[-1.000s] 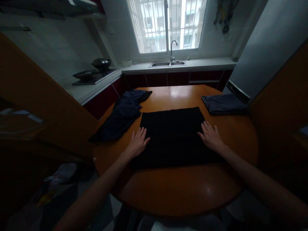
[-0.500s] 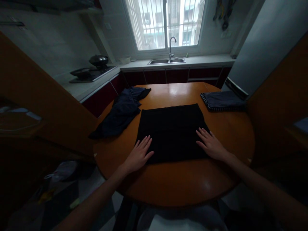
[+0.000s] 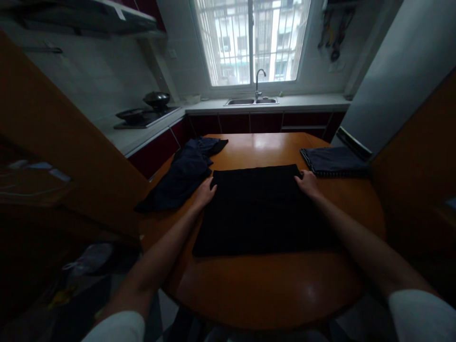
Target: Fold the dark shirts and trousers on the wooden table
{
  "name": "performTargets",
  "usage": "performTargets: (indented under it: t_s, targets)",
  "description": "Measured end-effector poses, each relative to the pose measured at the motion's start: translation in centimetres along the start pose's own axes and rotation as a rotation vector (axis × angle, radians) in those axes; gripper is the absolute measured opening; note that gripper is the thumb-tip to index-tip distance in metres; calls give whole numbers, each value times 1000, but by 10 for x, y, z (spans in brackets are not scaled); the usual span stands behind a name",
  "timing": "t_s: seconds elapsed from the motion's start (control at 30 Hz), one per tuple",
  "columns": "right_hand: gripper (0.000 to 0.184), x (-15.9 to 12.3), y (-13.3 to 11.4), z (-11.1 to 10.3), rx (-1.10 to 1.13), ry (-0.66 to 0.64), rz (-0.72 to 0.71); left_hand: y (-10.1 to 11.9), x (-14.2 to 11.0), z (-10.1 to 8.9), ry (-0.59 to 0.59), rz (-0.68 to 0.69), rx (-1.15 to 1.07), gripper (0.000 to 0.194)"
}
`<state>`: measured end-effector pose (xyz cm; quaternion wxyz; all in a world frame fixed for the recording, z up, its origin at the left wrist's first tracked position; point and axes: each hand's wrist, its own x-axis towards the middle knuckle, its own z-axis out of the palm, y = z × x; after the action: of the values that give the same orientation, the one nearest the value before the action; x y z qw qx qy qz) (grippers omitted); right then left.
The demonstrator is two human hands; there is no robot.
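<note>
A black folded cloth (image 3: 260, 213), wider at its near edge, lies flat on the wooden table (image 3: 263, 285). At its far left corner, my left hand (image 3: 205, 192) is closed on the side edge, thumb toward the cloth. My right hand (image 3: 308, 183) has the far right corner between thumb and curled fingers. Whether the cloth is a garment cannot be made out. Close to my left hand lies a crumpled dark blue garment (image 3: 181, 173). Beyond my right hand rests a folded dark blue cloth (image 3: 335, 160) with a patterned edge.
Behind the table runs a white counter (image 3: 206, 106) with a double sink (image 3: 240, 101) and faucet. A stove (image 3: 151, 118) carrying a pan and a wok stands at the left. A grey upright panel (image 3: 392, 80) rises at the right. Bags lie on the floor at lower left.
Both hands have moved away from me, from lying flat on the near part of the black cloth to its far corners, where the fingers have closed. The view has tilted up slightly.
</note>
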<state>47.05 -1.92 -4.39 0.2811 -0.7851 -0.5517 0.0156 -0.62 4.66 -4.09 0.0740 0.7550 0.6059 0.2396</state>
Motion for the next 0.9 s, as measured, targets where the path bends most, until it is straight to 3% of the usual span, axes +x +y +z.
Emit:
performTargets:
  t_s: [0.2, 0.37, 0.6, 0.77, 0.9]
  targets:
    - [47, 40, -16, 15, -2, -6, 152, 6, 37, 9, 103, -10, -9, 42]
    - [42, 62, -19, 28, 50, -5, 157, 10, 58, 15, 142, 4, -49, 43]
    - [34, 69, -11, 34, 152, 9, 201, 3, 65, 14, 180, -13, -145, 45]
    - [24, 71, -4, 33, 436, 53, 189, 4, 67, 12, 175, -19, -237, 21]
    - [29, 73, -2, 29, 574, 83, 152, 10, 64, 6, 202, -27, -330, 17]
